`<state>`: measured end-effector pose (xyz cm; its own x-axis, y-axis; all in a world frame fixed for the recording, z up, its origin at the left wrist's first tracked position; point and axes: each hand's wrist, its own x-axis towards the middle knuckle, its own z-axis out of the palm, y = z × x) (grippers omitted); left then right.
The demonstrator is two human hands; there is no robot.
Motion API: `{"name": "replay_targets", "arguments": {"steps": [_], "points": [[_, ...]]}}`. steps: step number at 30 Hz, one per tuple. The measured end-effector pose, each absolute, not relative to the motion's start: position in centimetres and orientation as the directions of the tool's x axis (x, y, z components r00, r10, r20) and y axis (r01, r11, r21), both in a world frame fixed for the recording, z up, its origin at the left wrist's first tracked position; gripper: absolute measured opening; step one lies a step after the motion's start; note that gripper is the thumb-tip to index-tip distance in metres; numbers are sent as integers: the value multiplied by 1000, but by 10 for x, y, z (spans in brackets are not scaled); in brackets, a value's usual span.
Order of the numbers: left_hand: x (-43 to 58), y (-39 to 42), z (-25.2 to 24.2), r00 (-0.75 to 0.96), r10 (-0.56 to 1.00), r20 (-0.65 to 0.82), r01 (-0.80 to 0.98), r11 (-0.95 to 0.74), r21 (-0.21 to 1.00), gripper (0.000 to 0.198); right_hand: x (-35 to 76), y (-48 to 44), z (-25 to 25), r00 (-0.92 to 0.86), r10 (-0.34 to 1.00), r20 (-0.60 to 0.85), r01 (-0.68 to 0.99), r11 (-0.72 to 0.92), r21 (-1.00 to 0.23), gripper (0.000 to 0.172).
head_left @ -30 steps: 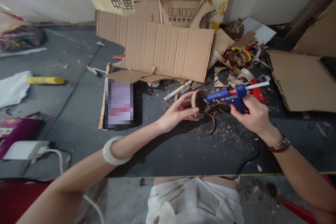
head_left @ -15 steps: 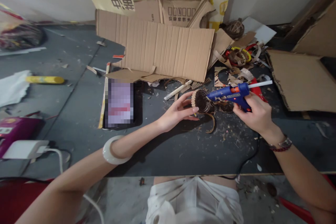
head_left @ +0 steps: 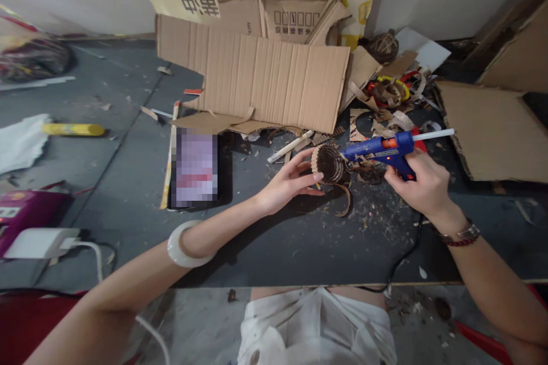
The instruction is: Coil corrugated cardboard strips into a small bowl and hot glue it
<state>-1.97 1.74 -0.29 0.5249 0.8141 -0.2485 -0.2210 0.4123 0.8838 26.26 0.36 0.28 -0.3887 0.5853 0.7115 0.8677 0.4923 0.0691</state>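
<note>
My left hand (head_left: 295, 181) is closed around the left side of a small round cup of corrugated cardboard (head_left: 329, 164), its dark open end turned towards the right. A thin curled cardboard strip (head_left: 346, 201) hangs beneath the cup. In my right hand (head_left: 426, 182) is a blue glue gun (head_left: 381, 151), gripped by its handle, with a white glue stick (head_left: 433, 134) poking out of the back. The gun's nozzle is at the cup's right rim; I cannot tell whether it touches. Behind the gun, brown cardboard bits (head_left: 371, 174) are partly hidden.
Large cardboard sheets (head_left: 274, 80) lean at the back. Scraps and a yellow-handled item (head_left: 398, 86) clutter the back right, near a cardboard piece (head_left: 496, 131). A phone with a blurred screen (head_left: 194, 168), a yellow tube (head_left: 73, 129) and a white charger (head_left: 40, 243) lie to the left.
My right hand has drawn the glue gun a little to the right, so its nozzle has moved from inside the cup's opening to its right rim. My left hand and the cup stay nearly still.
</note>
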Motion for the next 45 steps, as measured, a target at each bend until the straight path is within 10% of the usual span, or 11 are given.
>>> {"name": "replay_targets", "arguments": {"steps": [45], "points": [[-20,20,-2,518,806,-287,-272,474,837,57,269,7,-1,-346,609,713,901,428,72,39]]}}
